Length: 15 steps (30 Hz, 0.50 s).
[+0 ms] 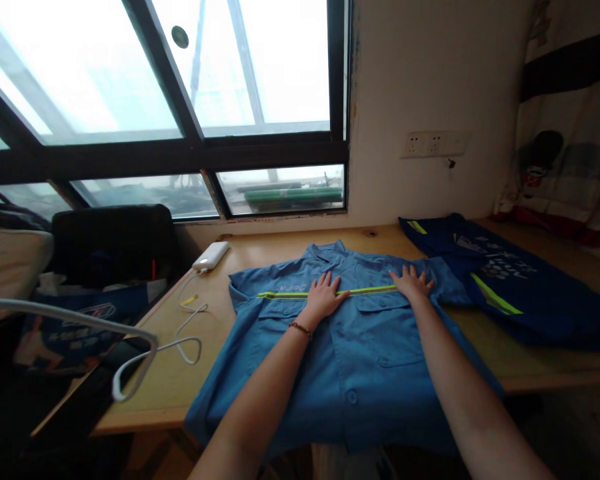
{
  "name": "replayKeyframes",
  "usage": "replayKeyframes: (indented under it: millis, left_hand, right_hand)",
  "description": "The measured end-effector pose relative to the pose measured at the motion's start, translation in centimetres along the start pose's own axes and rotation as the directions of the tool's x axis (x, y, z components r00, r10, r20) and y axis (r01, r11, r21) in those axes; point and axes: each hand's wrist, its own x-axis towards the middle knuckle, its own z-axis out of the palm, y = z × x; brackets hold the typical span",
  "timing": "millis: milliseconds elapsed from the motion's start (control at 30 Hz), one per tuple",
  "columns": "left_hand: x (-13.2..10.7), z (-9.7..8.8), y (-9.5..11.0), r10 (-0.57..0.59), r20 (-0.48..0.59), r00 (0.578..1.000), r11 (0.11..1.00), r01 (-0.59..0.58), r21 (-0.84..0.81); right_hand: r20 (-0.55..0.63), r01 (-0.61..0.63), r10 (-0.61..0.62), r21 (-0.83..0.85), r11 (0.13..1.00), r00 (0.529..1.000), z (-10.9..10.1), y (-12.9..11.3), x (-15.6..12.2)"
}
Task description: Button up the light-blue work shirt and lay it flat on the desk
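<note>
A light blue short-sleeved work shirt (300, 367) lies front side up on the wooden table, its lower part hanging over the near edge. Across its chest runs a yellow-green and grey reflective strip (370, 291). My left hand (324, 297) rests flat on the shirt by the strip, left of the button line, fingers spread. On the other side of the chest, my right hand (414, 283) lies with fingers apart, near the strip's right end. Neither hand grips the cloth. A beaded bracelet (301, 328) circles my left wrist.
A dark blue garment (545, 287) with reflective strips lies at the right of the table (165, 393). A white power bank (212, 256) with a white cable (190, 340) sits on the left. Beyond are a window (260, 67), wall sockets (436, 143) and a black chair (115, 240).
</note>
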Motion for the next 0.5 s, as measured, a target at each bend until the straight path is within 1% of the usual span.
replayKeyframes:
  millis: [67,167,200,233,267,300,333,367,400,433,500]
  left_hand:
    - [0.0,0.4,-0.4,-0.056,0.02,0.998,0.998,0.056,0.015]
    - [0.1,0.4,-0.8,-0.101,0.029,0.994,0.995,0.1,0.026]
    - [0.1,0.2,-0.8,-0.121,0.034,0.992,0.992,0.12,0.027]
    - [0.0,0.1,-0.8,-0.143,0.039,0.989,0.99,0.142,0.027]
    - [-0.1,0.1,-0.7,-0.162,0.043,0.986,0.987,0.161,0.026]
    - [-0.1,0.0,-0.7,-0.176,0.047,0.983,0.984,0.175,0.024]
    - [-0.2,0.0,-0.7,-0.185,0.051,0.981,0.983,0.184,0.022]
    - [-0.2,-0.1,-0.8,-0.19,0.051,0.98,0.982,0.19,0.019]
    - [-0.3,0.0,-0.8,-0.191,0.052,0.98,0.982,0.191,0.017]
    - [-0.3,0.0,-0.9,-0.189,0.05,0.981,0.982,0.189,0.016]
    - [-0.3,0.0,-1.1,-0.173,0.045,0.984,0.985,0.172,0.014]
  right_hand:
    - [-0.032,-0.052,0.053,0.029,0.998,0.998,-0.3,0.6,0.2]
    - [-0.064,-0.017,0.021,0.071,0.997,0.998,-1.1,0.9,-0.1]
    - [-0.091,-0.017,0.024,0.082,0.997,0.996,-1.5,1.0,-0.3]
    - [-0.14,-0.042,0.055,0.094,0.995,0.989,-1.9,1.0,-0.5]
    - [-0.209,-0.091,0.113,0.111,0.99,0.971,-2.4,1.1,-0.7]
    - [-0.285,-0.159,0.193,0.138,0.977,0.939,-2.9,1.3,-0.9]
    - [-0.346,-0.235,0.284,0.178,0.956,0.894,-3.3,1.6,-1.0]
    - [-0.374,-0.305,0.372,0.226,0.925,0.85,-3.7,2.0,-1.1]
    - [-0.366,-0.358,0.441,0.274,0.892,0.819,-4.1,2.4,-1.1]
    - [-0.334,-0.394,0.489,0.314,0.864,0.805,-4.3,2.8,-1.0]
    - [-0.263,-0.447,0.547,0.355,0.821,0.795,-4.4,3.6,-0.7]
